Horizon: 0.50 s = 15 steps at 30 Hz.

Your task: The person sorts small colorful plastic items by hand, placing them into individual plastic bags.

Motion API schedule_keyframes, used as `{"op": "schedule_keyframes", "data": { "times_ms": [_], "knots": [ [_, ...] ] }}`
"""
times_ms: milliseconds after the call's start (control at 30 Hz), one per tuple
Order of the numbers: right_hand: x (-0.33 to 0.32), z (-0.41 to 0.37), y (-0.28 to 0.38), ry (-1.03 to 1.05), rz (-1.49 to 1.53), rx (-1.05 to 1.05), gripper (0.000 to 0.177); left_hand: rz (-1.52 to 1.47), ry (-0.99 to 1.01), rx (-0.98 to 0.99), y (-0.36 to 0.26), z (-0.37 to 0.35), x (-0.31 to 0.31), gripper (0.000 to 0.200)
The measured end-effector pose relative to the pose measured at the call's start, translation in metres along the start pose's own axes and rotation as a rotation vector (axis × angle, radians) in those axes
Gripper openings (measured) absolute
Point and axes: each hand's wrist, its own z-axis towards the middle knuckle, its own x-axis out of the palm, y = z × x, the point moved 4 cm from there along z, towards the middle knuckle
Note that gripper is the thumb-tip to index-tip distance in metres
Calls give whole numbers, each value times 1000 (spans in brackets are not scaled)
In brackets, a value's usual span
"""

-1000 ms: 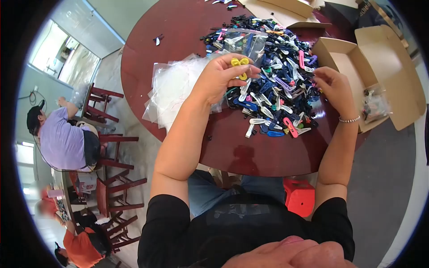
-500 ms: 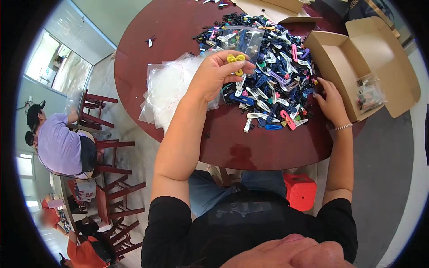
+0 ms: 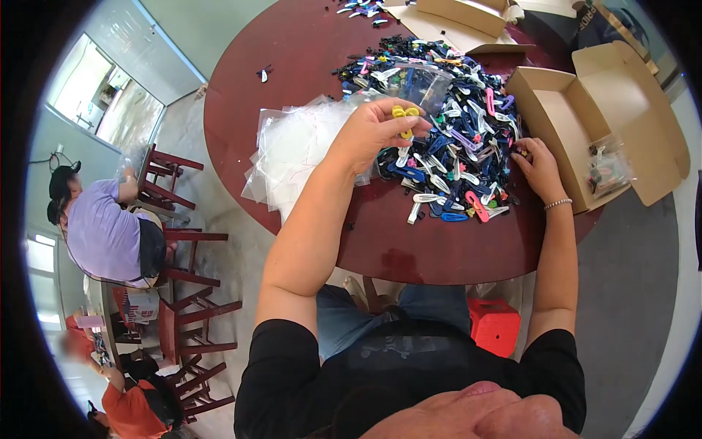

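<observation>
My left hand is closed on a yellow hair clip, pinched between thumb and fingers above the left part of a large heap of hair clips. The clips in the heap are white, navy, black, pink and other colours. At the heap's right edge, my right hand has its fingers curled together by some small dark pieces; what they hold, if anything, is too small to make out. A clear zip bag lies on the heap just beyond my left hand. Flat clear bags are stacked to the left.
An open cardboard box stands right of the heap, with a filled clear bag on it. Another cardboard box is at the far edge of the round table. A red stool stands below. People sit at left.
The view has shifted, so the table appears further right and lower. My left hand still holds the yellow clip. My right hand's fingers have drawn together at the heap's edge.
</observation>
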Motion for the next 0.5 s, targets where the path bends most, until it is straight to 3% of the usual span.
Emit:
{"op": "schedule_keyframes", "data": {
  "times_ms": [233, 500],
  "knots": [
    [-5, -12, 0, -124, 31, 41, 24, 12, 6, 18, 0, 0, 0, 21],
    [2, -12, -14, -100, 237, 139, 22, 20, 6, 13, 0, -1, 3, 22]
  ]
}}
